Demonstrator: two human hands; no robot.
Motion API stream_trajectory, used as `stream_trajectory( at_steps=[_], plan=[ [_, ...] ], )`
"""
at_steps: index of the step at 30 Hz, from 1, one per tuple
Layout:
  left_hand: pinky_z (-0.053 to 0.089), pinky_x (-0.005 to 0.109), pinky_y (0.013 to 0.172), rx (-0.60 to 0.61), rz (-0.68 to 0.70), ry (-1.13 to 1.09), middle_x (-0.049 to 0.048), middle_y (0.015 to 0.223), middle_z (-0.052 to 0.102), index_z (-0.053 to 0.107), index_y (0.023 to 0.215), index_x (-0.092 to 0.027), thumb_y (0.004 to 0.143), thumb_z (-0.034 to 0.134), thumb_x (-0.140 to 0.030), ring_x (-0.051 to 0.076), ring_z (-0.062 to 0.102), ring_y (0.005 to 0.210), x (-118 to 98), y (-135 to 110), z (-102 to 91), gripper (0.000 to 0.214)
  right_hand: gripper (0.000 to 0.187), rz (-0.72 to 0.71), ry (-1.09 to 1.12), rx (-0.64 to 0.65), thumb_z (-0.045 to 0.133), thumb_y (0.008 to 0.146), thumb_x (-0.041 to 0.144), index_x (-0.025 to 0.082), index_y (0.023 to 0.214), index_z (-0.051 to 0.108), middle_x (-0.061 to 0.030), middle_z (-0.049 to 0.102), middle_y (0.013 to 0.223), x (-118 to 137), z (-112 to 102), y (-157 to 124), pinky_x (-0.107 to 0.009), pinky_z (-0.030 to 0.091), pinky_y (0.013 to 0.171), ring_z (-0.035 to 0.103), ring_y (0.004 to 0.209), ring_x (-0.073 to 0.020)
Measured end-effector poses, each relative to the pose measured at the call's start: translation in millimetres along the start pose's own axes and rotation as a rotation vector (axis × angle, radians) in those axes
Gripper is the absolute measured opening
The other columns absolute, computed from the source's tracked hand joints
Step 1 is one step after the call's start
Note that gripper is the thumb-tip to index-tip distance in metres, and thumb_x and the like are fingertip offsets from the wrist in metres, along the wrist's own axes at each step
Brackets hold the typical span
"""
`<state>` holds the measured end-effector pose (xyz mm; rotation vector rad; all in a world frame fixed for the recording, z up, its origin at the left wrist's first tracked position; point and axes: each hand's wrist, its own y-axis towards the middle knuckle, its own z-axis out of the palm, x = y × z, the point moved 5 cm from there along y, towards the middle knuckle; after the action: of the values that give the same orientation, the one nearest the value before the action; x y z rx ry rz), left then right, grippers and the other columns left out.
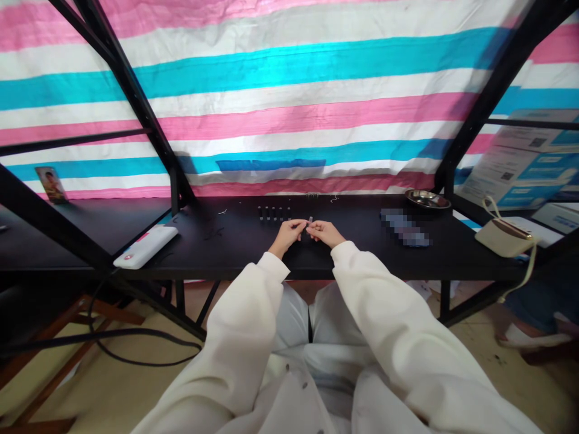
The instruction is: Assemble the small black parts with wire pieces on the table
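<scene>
My left hand [289, 234] and my right hand [325, 231] meet over the black table [226, 247], fingertips pinched and almost touching. A small pale-tipped piece [310, 219] shows at the fingertips of my right hand; its kind is too small to tell. What the left fingers pinch, if anything, is hidden. Just left of and behind my left hand, several small dark cylinders [274, 214] with light grey lower ends stand in a row. Behind the hands, near the table's back edge, lies a cluster of tiny light-coloured bits [312, 194].
A white power-bank-like device [145, 247] lies at the left, a metal dish [427, 199] at the back right. A blurred-out bluish item [404, 228] lies nearer. A beige pouch [504, 236] rests at the right end. Black frame posts [136, 90] slant up both sides; a cable [136, 331] hangs below.
</scene>
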<state>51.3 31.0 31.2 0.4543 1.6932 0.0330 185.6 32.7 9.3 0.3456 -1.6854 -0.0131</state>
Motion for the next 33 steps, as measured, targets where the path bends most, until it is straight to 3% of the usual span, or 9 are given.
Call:
stream_trajectory(
  at_steps=[10, 15, 19, 26, 33],
  plan=[
    [0.032, 0.019, 0.041, 0.023, 0.051, 0.036, 0.0005, 0.064, 0.06, 0.071, 0.092, -0.012, 0.075, 0.06, -0.041, 0.003, 0.041, 0.04, 3.8, 1.0, 0.0, 0.035, 0.042, -0.005, -0.011, 0.025, 0.072, 0.056, 0.054, 0.016, 0.062, 0.054, 0.003, 0.055, 0.05, 6.8, 4.9, -3.8, -0.023, 0.041, 0.048, 0.048, 0.044, -0.0076],
    [0.037, 0.02, 0.046, -0.075, 0.057, 0.201, 0.0017, 0.064, 0.06, 0.069, 0.098, -0.012, 0.082, 0.05, -0.039, 0.007, 0.046, 0.045, 6.1, -2.2, -4.6, 0.037, 0.041, 0.038, -0.006, 0.065, 0.075, 0.054, 0.05, 0.016, 0.068, 0.058, 0.0027, 0.057, 0.05, 5.0, -3.3, -0.2, -0.023, 0.041, 0.046, 0.049, 0.043, -0.0077],
    [0.043, 0.022, 0.06, -0.085, 0.164, 0.422, 0.0042, 0.07, 0.065, 0.07, 0.089, -0.016, 0.085, 0.046, -0.036, 0.012, 0.057, 0.062, 2.5, -6.4, -2.0, 0.032, 0.039, 0.095, -0.091, -0.009, 0.077, 0.055, 0.044, 0.014, 0.071, 0.059, 0.001, 0.058, 0.05, -5.6, -40.1, 16.5, -0.022, 0.04, 0.041, 0.05, 0.041, -0.0089],
    [0.044, 0.026, 0.074, 0.053, 0.163, 0.691, 0.004, 0.089, 0.069, 0.07, 0.09, -0.021, 0.086, 0.043, -0.034, 0.017, 0.061, 0.081, -1.5, -13.9, 8.8, 0.03, 0.022, 0.093, -0.299, -0.432, 0.072, 0.067, 0.029, 0.013, 0.074, 0.057, 0.0006, 0.058, 0.052, -20.7, -126.4, 53.5, -0.021, 0.044, 0.043, 0.051, 0.041, -0.0087],
    [0.045, 0.027, 0.075, 0.118, 0.168, 0.805, 0.0039, 0.092, 0.068, 0.068, 0.09, -0.021, 0.088, 0.038, -0.034, 0.017, 0.061, 0.085, -3.9, -18.4, 13.7, 0.032, 0.013, 0.12, -0.504, -0.457, 0.067, 0.072, 0.024, 0.013, 0.072, 0.059, -0.0017, 0.061, 0.056, -30.9, -142.2, 76.5, -0.021, 0.044, 0.045, 0.05, 0.039, -0.0079]
  ],
)
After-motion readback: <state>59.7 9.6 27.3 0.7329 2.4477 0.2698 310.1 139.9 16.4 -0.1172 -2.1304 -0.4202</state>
